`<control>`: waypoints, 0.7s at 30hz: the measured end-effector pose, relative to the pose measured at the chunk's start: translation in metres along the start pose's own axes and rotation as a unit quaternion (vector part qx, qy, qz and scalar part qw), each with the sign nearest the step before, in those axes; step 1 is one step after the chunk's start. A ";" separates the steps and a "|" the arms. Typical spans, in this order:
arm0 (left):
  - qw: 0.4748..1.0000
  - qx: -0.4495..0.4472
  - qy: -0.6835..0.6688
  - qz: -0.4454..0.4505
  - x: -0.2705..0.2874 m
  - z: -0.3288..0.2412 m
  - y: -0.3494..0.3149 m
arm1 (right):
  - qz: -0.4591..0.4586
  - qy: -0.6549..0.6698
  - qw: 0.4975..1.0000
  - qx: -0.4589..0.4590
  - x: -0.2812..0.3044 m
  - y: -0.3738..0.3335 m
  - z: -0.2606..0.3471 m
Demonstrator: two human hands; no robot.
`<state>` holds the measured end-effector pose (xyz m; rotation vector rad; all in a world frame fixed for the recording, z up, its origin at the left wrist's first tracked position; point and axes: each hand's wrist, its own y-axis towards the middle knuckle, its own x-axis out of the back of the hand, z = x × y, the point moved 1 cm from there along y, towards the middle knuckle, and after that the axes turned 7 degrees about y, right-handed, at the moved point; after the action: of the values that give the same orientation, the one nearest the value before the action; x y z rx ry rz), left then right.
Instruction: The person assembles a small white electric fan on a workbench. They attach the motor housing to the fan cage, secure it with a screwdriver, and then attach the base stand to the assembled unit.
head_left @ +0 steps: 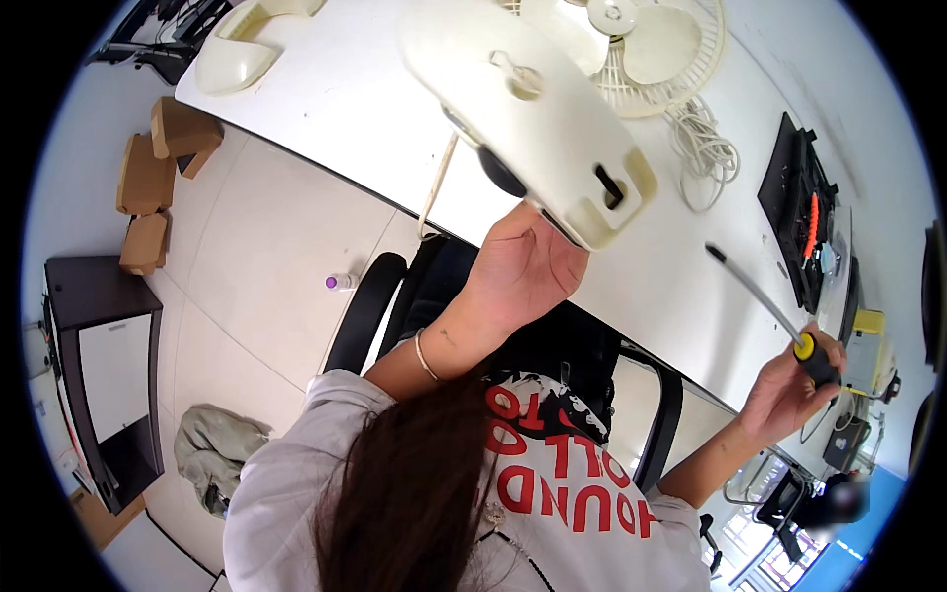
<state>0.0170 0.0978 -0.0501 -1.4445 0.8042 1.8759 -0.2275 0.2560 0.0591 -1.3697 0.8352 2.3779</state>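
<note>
My left hand (528, 261) grips the lower edge of a long cream plastic housing (562, 128) and holds it up over the table. That housing has a dark oval piece on its side, a round recess and a slot near its lower end. In my right hand (784, 395) is a screwdriver (767, 301) with a black and yellow handle, its shaft slanting up and left, apart from the housing. Behind the housing lies a cream fan (661, 44) with its blades and round cage showing.
On the white table (326, 128) are a curved cream plastic part (237, 59), a coiled white cable (705, 158) and an open black tool case (789, 217). Cardboard boxes (148, 173), a small bottle (341, 282) and a dark cabinet (104, 296) stand or lie off the table's left side.
</note>
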 end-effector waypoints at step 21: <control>0.944 -0.164 0.284 0.014 0.025 0.022 -0.005 | 0.130 -0.017 0.990 0.058 -0.076 -0.005 0.070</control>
<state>0.0032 0.1205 -0.0701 -2.2550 0.7897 1.6767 -0.2344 0.3060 0.1497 -1.2372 1.1856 2.4876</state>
